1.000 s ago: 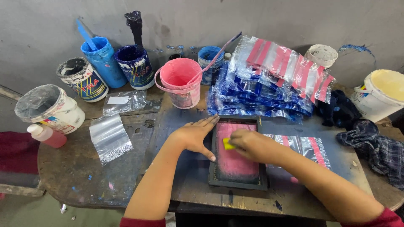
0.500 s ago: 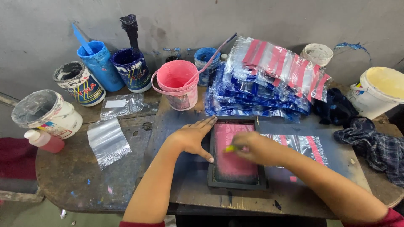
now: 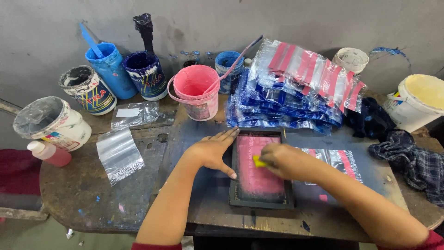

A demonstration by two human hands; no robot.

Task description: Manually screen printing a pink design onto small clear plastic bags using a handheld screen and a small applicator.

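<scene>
Head view: right hand (image 3: 289, 162) closed on yellow squeegee (image 3: 259, 162), now farther up the pink screen frame (image 3: 260, 169) than a second ago — mid-stroke, apparently. Left hand (image 3: 213, 150) flat, open, steadying frame's edge. Beyond — pink bucket (image 3: 196, 90), stacked printed bags (image 3: 296, 92).

Both bare forearms came in from the bottom edge and angled toward each other. The left hand (image 3: 213, 150) lay flat, palm down, fingers (image 3: 226, 136) spread and pointing forward. The right hand (image 3: 283, 161) was curled, knuckles up, fingers pinched shut around something small.
</scene>
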